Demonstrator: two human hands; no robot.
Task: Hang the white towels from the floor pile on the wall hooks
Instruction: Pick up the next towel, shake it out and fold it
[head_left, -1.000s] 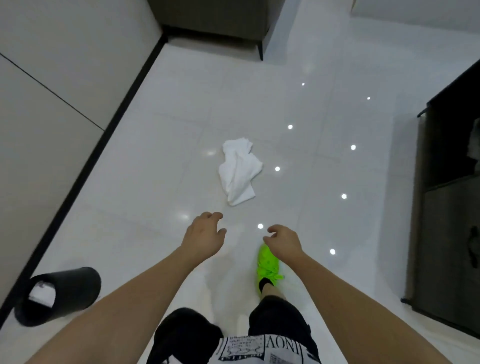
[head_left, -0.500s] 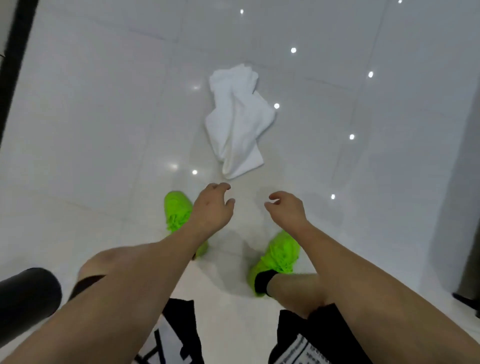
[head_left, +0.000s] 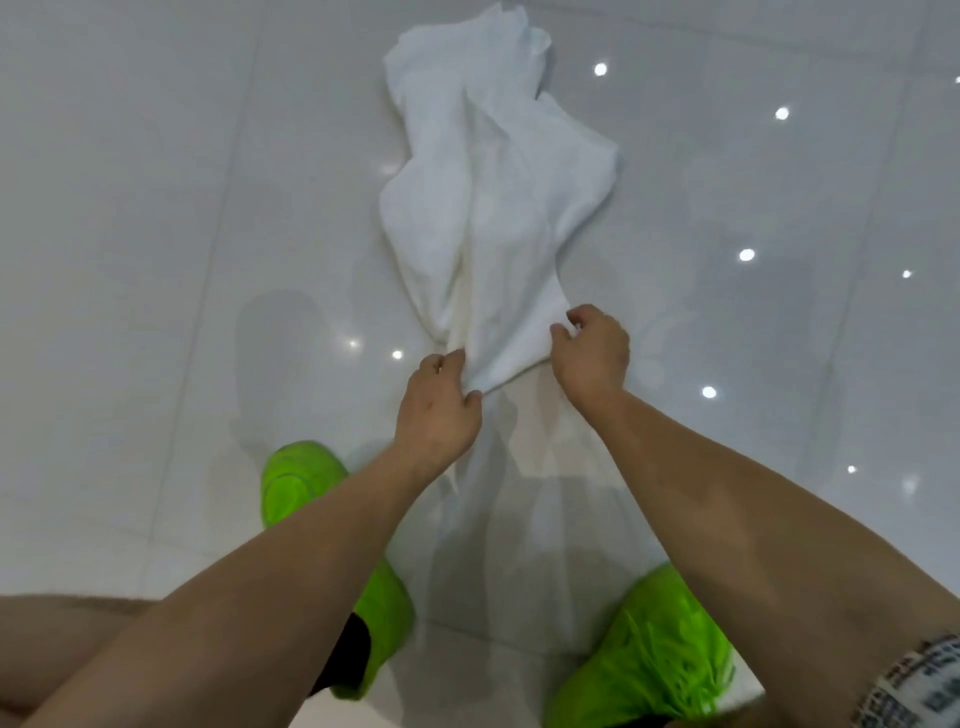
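Observation:
A crumpled white towel (head_left: 493, 208) lies stretched out on the glossy white tiled floor (head_left: 156, 234), running away from me. My left hand (head_left: 439, 410) pinches the towel's near corner between thumb and fingers. My right hand (head_left: 592, 353) has its fingers curled on the near right edge of the same towel. No wall hooks are in view.
My two bright green shoes, the left shoe (head_left: 311, 545) and the right shoe (head_left: 649, 660), stand on the floor just behind the towel's near end. Small ceiling-light reflections dot the tiles. Bare floor lies to the left and right of the towel.
I have bent down close to the floor. Both hands moved forward from empty air to the towel's near end and took hold of it.

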